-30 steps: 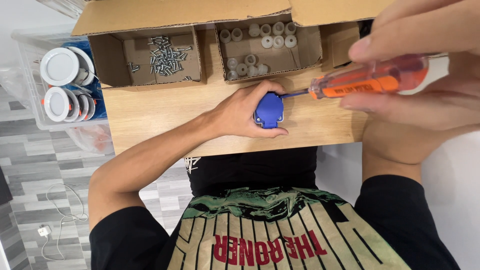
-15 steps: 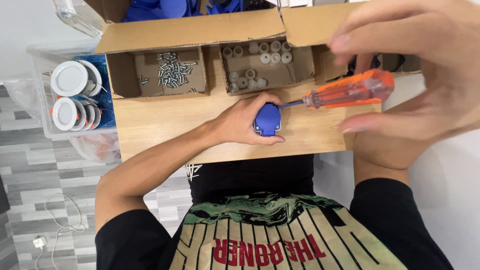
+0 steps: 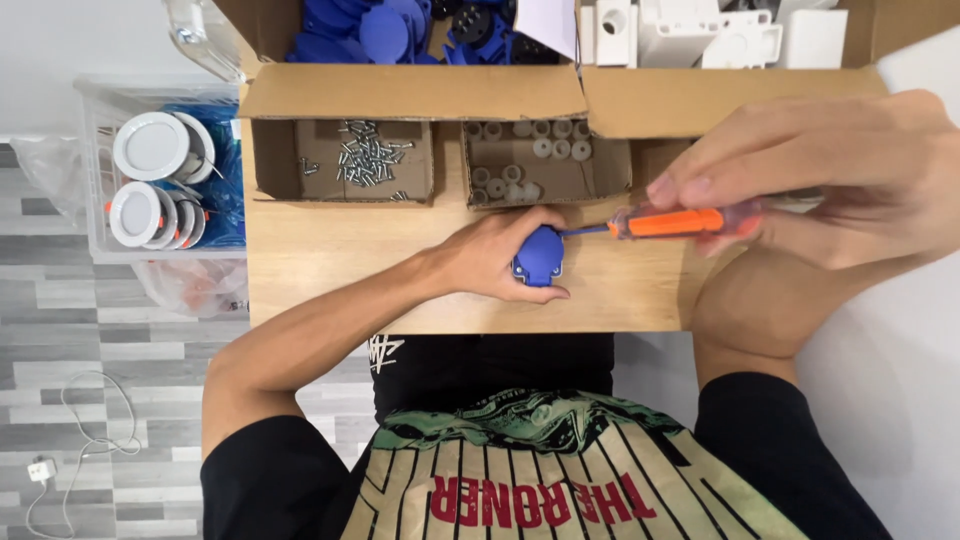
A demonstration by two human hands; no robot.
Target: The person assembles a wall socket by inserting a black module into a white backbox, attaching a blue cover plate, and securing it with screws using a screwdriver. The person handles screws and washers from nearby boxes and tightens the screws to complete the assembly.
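Since the earlier frame, the screwdriver point(image 3: 668, 222) sits lower, levelled, tip on the blue part point(image 3: 539, 259). Left hand point(image 3: 497, 255) wraps that part mid-table point(image 3: 330, 270); right hand point(image 3: 830, 180), at three o'clock, pinches the orange handle.

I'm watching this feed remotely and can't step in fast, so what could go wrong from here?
The screwdriver tip points at the small blue part that the left hand grips; a slip could jab its fingers.
The part sits near the table front edge and might drop off.
The open screw box is close behind; a stray move could spill it.
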